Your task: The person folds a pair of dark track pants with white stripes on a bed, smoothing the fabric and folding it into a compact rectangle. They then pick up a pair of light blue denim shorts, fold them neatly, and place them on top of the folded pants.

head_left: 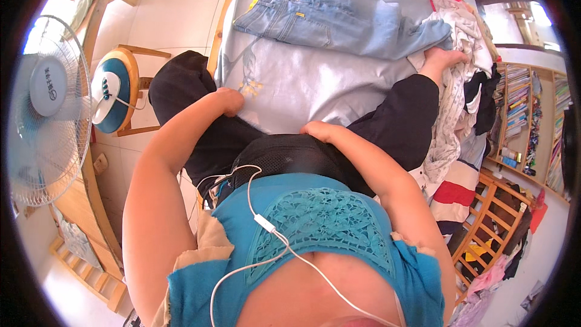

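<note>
A pair of light blue jeans [339, 21] lies spread on the pale satiny sheet [272, 85] in front of me. My left hand [229, 102] is closed beside my left thigh, at the near part of the sheet; its fingertips are curled out of sight. Close to my waist, my right hand [319, 131] rests at the upper edge of a black mesh waist pack [284, 156]. Its fingers are bent, and whatever they may hold is hidden. Both hands are apart from the jeans. My bare right foot touches the lower end of the jeans.
A heap of crumpled light clothes [451, 109] lies along the right, beside dark garments [484, 100]. On the left stand a white fan [48, 109] and a wooden stool [128, 66] bearing the fan's base. Bookshelves [520, 115] and a wooden rack [493, 224] are farther right. A white cable [264, 224] hangs across my chest.
</note>
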Action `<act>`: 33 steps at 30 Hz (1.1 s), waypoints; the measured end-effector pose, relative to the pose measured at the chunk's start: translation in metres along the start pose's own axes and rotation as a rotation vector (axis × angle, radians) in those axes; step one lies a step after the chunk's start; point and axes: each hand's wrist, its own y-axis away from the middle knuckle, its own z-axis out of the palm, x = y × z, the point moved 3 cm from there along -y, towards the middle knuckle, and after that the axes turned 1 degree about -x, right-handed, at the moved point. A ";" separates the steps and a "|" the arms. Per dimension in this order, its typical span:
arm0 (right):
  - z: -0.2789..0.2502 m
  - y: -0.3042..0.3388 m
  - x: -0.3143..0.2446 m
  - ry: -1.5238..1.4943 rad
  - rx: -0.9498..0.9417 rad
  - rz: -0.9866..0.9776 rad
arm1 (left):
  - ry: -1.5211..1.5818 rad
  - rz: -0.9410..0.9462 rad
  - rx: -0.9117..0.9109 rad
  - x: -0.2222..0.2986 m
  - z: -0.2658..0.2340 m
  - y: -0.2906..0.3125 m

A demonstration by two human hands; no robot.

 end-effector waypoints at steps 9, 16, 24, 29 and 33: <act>-0.025 0.013 -0.005 0.359 -0.120 0.108 | 0.018 -0.089 0.011 0.002 -0.013 0.018; -0.033 0.049 0.008 0.587 -0.228 0.731 | -0.024 -0.076 -0.006 0.000 -0.010 0.013; -0.003 0.018 0.021 0.696 -0.175 0.532 | 0.147 -0.045 0.025 -0.023 0.012 0.016; 0.003 0.020 0.027 0.607 -0.239 0.486 | 0.143 -0.046 0.128 -0.020 0.007 0.029; 0.004 0.023 0.026 0.544 -0.273 0.466 | 0.013 0.013 0.398 -0.006 0.005 0.030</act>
